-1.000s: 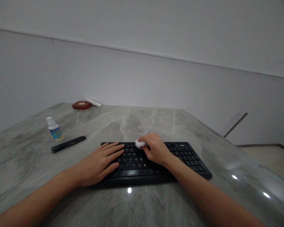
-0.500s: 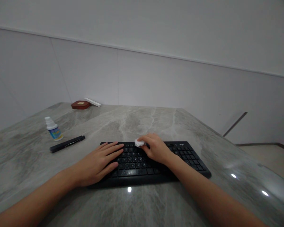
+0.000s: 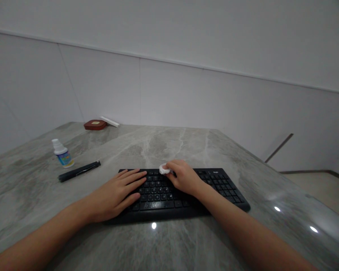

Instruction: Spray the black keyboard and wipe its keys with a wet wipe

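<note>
A black keyboard (image 3: 158, 205) lies on the grey marbled table in front of me. My left hand (image 3: 120, 195) rests flat over its left end, fingers stretched out across the keys. Between the thumb and fingers of my right hand (image 3: 183, 177) is a crumpled white tissue (image 3: 164, 169), pressed near the top row of keys around the keyboard's middle. The palm side of my right hand and the keys beneath it are hidden. Keys on the right end show beyond my right wrist.
To the left stands a white spray bottle (image 3: 63, 155) with a blue label, and a black brush-like stick (image 3: 79, 171) lies beside it. A reddish-brown box (image 3: 95, 125) and a white strip (image 3: 110, 121) sit at the table's back edge by the wall (image 3: 169, 94).
The whole view has shifted very slightly. Both hands keep almost the same places on the keyboard, and my right hand still holds the tissue.
</note>
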Motion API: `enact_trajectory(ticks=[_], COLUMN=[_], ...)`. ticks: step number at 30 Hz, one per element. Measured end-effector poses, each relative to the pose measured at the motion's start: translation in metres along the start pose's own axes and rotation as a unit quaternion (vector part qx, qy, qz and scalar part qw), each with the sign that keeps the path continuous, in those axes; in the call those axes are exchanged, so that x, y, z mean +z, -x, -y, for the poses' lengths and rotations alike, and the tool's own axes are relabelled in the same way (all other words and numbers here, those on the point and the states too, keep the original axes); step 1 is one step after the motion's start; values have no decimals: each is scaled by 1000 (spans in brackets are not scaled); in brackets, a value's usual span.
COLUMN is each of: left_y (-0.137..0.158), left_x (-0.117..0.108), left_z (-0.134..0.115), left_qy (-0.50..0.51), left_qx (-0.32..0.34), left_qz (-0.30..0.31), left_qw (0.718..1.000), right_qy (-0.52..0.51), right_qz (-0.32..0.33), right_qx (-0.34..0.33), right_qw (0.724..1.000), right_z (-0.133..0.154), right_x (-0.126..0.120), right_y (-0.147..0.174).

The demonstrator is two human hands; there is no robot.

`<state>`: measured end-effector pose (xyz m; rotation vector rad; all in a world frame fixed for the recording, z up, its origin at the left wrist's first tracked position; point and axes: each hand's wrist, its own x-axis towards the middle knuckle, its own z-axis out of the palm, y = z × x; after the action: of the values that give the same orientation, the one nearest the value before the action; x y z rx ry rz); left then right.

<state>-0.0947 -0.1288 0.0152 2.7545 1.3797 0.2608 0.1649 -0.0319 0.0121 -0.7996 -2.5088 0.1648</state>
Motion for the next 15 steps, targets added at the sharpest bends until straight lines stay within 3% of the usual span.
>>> enact_trajectory(ticks=[5,10,15], left_y=[0,1,0], left_x=[0,-1,0], left_z=[0,-2,-2], left_qy=[3,3,6], left_qx=[1,0,4], left_qz=[-4,4,-5], left_qw=[1000,1000,1000], right_qy=[34,14,19], right_qz=[-2,22,-10], right_qx=[39,13,48], right_qw=[999,1000,999], right_z=[0,0,-6], right_x=[-1,-1,1], right_y=[-2,-1,-1])
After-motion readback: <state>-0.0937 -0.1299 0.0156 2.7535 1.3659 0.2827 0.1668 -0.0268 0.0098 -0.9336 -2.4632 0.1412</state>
